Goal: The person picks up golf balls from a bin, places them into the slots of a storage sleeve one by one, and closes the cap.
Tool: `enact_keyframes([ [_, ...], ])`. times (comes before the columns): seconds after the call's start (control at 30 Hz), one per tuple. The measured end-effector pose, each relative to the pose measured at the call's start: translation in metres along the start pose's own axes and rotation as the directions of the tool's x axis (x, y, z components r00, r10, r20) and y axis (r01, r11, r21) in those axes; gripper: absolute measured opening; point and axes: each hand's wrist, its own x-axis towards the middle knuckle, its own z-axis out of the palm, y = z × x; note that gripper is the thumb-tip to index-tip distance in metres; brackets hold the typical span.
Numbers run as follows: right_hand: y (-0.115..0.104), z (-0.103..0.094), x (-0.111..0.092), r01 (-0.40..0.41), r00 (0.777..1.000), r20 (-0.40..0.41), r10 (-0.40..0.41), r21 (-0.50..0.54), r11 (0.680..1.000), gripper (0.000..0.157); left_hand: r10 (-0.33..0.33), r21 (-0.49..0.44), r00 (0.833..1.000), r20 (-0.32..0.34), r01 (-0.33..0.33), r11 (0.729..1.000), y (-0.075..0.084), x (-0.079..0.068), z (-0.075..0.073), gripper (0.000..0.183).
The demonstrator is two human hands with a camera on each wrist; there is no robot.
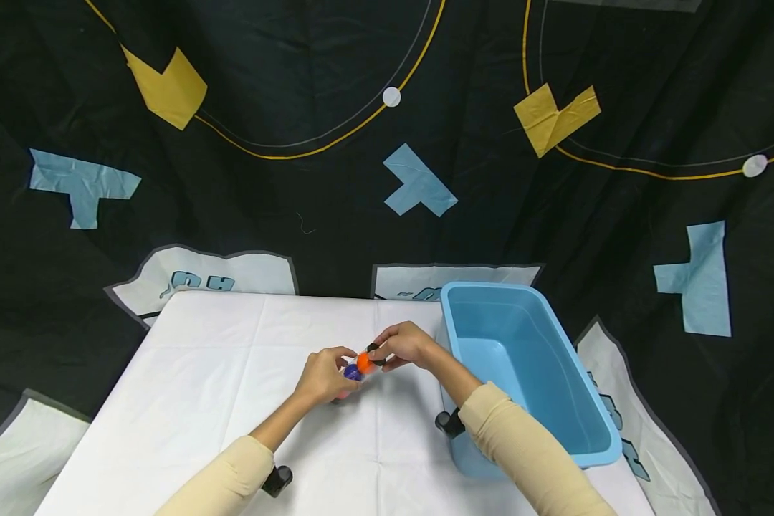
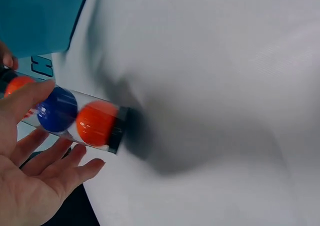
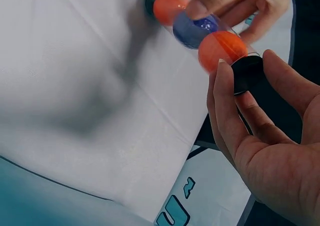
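A clear tube [image 2: 71, 89] holds a blue ball [image 2: 57, 109] between two orange balls, with a black cap on each end. My left hand [image 1: 322, 376] grips the tube around its middle, thumb across it near the blue ball. At the far right end, my right hand [image 1: 409, 344] pinches one black cap [image 3: 247, 74] between thumb and fingers. The other black cap [image 2: 119, 130] sticks out past my left fingers. Held tilted above the white table [image 1: 284, 322], the tube casts a shadow on the cloth.
An open light blue bin [image 1: 497, 326] stands on the right side of the table, beside my right forearm. A black sheet [image 1: 335, 208] with yellow and blue tape shapes lies behind the table. Small black wrist cameras [image 1: 277, 480] hang under the sleeves.
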Motion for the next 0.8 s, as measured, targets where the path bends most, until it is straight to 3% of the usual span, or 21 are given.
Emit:
enact_keyframes([
  [0.23, 0.001, 0.004, 0.001, 0.01, 0.999, -0.031, -0.009, 0.0, 1.0, 0.025, -0.029, -0.019, 0.999, 0.025, 0.029, 0.999, -0.013, -0.002, 0.001, 0.046],
  [0.57, -0.004, 0.014, 0.003, 0.026, 0.991, -0.126, -0.038, -0.09, 0.996, 0.026, -0.052, -0.041, 0.999, -0.004, 0.052, 0.998, -0.019, -0.004, -0.001, 0.042],
  [0.8, -0.003, 0.013, 0.003, -0.005, 0.984, -0.176, -0.015, -0.115, 0.993, 0.024, -0.03, -0.051, 1.0, 0.005, 0.03, 0.998, -0.019, -0.003, 0.001, 0.041],
])
